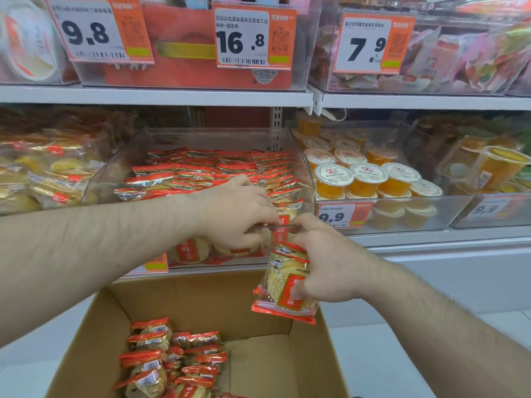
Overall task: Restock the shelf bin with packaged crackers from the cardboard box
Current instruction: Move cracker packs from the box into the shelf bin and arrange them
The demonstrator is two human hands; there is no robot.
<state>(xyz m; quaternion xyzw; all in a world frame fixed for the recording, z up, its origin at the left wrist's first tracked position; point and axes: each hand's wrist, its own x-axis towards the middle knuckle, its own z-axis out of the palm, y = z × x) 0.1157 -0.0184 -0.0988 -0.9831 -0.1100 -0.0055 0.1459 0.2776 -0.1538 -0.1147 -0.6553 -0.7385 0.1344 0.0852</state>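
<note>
The right hand (pixel 324 262) pinches a cracker packet (pixel 286 285) above the cardboard box (pixel 258 366), near the shelf bin (pixel 298 168). The left hand (pixel 235 214) curls over the bin's front edge; its grasp cannot be determined. The packet appears light, crinkly and fragile: hold by the edges.

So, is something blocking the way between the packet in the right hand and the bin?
Partly. The left hand reaches over the clear bin's front wall, directly above the cracker packet that the right hand grips. The front wall itself must also be cleared.
</note>
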